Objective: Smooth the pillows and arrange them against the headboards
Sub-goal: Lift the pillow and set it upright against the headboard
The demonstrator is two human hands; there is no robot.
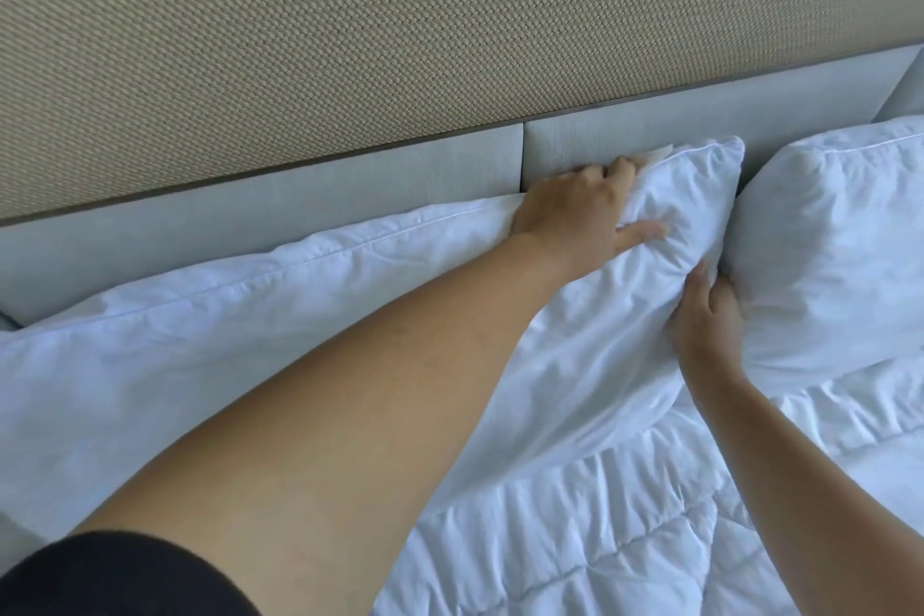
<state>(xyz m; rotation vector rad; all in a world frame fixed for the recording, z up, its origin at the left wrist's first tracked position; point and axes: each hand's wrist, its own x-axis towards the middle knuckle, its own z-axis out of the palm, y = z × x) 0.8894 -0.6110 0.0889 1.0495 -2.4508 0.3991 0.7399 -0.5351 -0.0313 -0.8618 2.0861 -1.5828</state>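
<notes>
A long white pillow (240, 330) leans against the grey padded headboard (280, 200) and stretches from the left edge to the middle. My left hand (580, 215) grips its upper right corner, fingers over the top edge and thumb pressed into the front. My right hand (707, 315) clutches the same pillow's right side, in the gap next to a second white pillow (840, 255) that stands against the headboard on the right.
A white quilted duvet (625, 530) covers the bed below the pillows. Above the headboard rises a tan woven wall panel (400, 25). A vertical seam (522, 155) splits the headboard into two pads behind my left hand.
</notes>
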